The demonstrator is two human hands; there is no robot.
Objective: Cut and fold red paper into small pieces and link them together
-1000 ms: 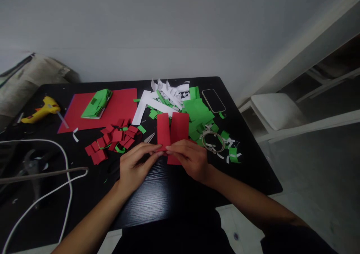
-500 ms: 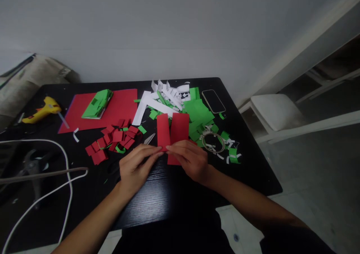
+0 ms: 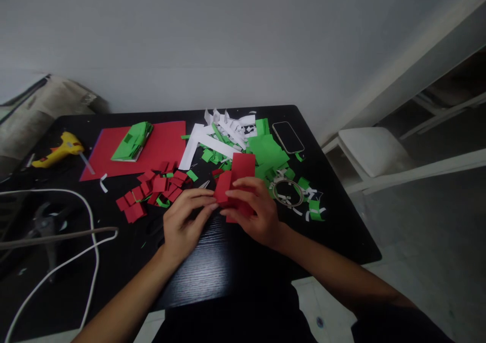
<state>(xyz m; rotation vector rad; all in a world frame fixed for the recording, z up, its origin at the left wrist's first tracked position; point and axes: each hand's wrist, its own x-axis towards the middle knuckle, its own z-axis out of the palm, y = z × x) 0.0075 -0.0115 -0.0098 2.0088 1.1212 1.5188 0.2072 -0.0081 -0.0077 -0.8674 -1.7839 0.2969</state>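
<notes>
A folded red paper strip is pinched at its near end between my two hands. My left hand grips its left edge with thumb and fingertips. On the right edge, the fingers of my right hand are curled round the strip. Under my right hand lies a wider red paper piece, partly covered by the fingers. Just left of the strip, the tip of a pair of scissors shows behind my left hand. A pile of small folded red papers lies further left.
White paper scraps, green paper and a phone lie behind. A metal ring is on the right. A red sheet bears a green paper bundle; a yellow glue gun and white cable are left.
The far part of the narrow red strip has come down toward me, so the strip now looks shorter and folded. My right fingers have opened slightly and shifted along it.
</notes>
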